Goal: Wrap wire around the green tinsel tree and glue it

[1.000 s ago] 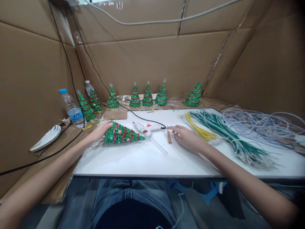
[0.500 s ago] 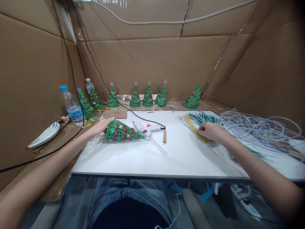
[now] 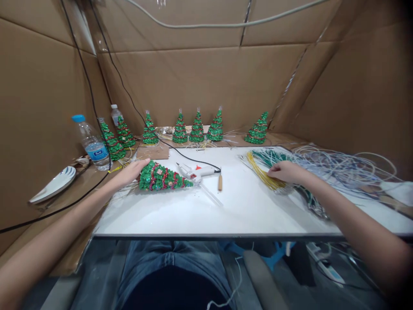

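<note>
The left hand [image 3: 133, 172] curls around the base of the tree [image 3: 163, 177], which lies left of the glue gun [image 3: 201, 171]. The right hand's [image 3: 284, 171] fingertips pinch together at the yellow wires [image 3: 262, 174], right of the awl [image 3: 220, 182]; whether they grip any, I cannot tell.

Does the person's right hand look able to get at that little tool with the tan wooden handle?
Probably yes. The right hand is at the thin yellow strands, and just bare white tabletop seems to lie between it and the tan wooden handle.
</note>
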Demonstrator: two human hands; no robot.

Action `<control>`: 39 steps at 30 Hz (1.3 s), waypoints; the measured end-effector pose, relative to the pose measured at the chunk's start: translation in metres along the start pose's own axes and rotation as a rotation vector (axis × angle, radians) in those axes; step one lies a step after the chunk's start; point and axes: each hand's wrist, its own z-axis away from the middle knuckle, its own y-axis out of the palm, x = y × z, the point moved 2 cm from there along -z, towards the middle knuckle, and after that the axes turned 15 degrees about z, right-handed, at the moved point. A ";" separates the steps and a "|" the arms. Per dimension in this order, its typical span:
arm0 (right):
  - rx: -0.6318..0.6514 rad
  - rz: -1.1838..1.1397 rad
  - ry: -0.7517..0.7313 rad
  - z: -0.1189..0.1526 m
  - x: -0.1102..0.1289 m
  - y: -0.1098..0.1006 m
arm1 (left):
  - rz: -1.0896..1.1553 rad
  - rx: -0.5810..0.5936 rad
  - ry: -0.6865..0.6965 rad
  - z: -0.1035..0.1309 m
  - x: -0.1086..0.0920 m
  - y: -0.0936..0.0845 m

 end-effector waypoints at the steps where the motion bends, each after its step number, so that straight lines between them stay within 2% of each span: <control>1: 0.047 -0.006 -0.002 0.002 -0.001 -0.003 | -0.019 0.025 0.015 0.001 0.000 0.000; 5: 0.153 -0.021 -0.013 0.012 -0.004 -0.013 | -0.088 0.028 0.151 0.005 0.003 -0.003; 8: 0.196 -0.030 -0.030 0.018 -0.006 -0.017 | -0.111 -0.002 0.188 0.007 0.008 -0.003; 17: 0.188 0.047 -0.084 0.012 -0.005 -0.009 | -0.132 -0.079 0.186 0.009 0.012 -0.002; 20: 0.221 0.038 -0.087 0.013 -0.006 -0.010 | -0.114 -0.112 0.169 0.008 0.014 -0.002; 25: 0.291 -0.037 -0.062 0.017 -0.009 -0.017 | -0.110 -0.084 0.173 0.007 0.015 -0.002; 32: 0.283 -0.058 0.005 0.019 -0.009 -0.025 | -0.113 -0.107 0.155 0.006 0.016 -0.002; 39: 0.306 -0.015 -0.004 0.017 -0.005 -0.028 | -0.137 -0.108 0.164 0.004 0.018 -0.003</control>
